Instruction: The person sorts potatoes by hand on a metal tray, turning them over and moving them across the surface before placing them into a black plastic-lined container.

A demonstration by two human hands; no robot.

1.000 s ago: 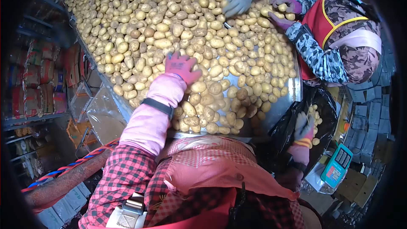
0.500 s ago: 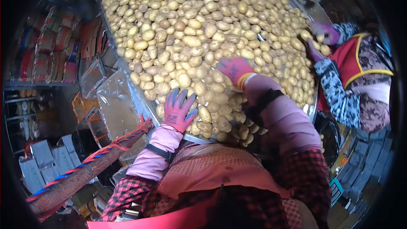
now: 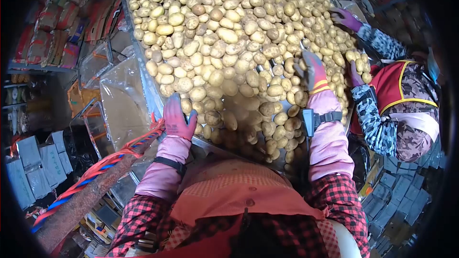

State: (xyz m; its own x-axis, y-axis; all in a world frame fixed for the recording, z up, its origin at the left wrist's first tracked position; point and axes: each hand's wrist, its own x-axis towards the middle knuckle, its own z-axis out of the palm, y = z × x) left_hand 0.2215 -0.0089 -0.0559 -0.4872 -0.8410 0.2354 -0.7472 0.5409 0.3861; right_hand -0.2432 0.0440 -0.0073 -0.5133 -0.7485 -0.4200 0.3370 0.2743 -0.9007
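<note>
A thick layer of potatoes (image 3: 227, 35) covers a metal-edged sorting table (image 3: 147, 85). My left hand (image 3: 178, 117), in a pink glove with grey-blue fingertips, rests at the near left edge against several potatoes. Its fingers are stretched out, the thumb apart, and nothing is in it. Over the right part of the heap is my right hand (image 3: 314, 70), gloved alike. Its fingers are apart and slightly bent, the tips touching potatoes without a grip on any. Between my hands, potatoes blur towards a dark gap (image 3: 239, 107) at the near edge.
At the right, a co-worker in a red apron (image 3: 389, 83) reaches onto the heap with one hand (image 3: 346, 19) and has potatoes in the other (image 3: 356, 74). A rope-wrapped pole (image 3: 98, 186) slants at my left. Cartons (image 3: 45, 162) and plastic-lined crates (image 3: 122, 100) stand beyond it.
My right hand has swept right across the heap and away from the middle. My left hand has shifted left along the edge. Potatoes between them have moved, and the co-worker's far hand has moved out onto the heap.
</note>
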